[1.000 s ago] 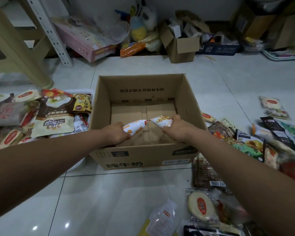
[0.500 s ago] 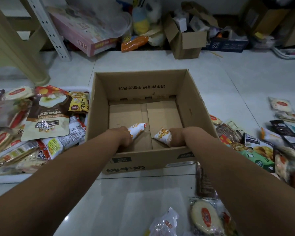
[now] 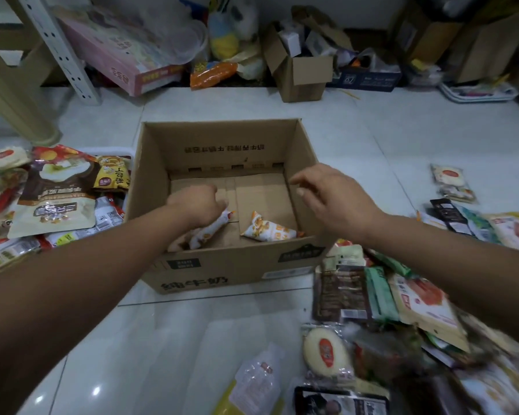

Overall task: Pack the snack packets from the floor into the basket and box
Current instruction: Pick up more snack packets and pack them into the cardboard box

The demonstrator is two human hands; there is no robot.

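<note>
Now | glossy tile floor (image 3: 168,339) | box (image 3: 222,265) central | packets (image 3: 417,301) strewn right

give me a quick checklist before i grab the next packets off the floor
1. right hand empty: ok, fingers relaxed above the box wall.
2. orange-print packet lying on the box floor: ok.
3. left hand free of the white packet: cannot tell, its fingers curl over the packet's tip.
4. box has room: ok, most of its floor is bare.
5. floor pile in view to the right: ok.
</note>
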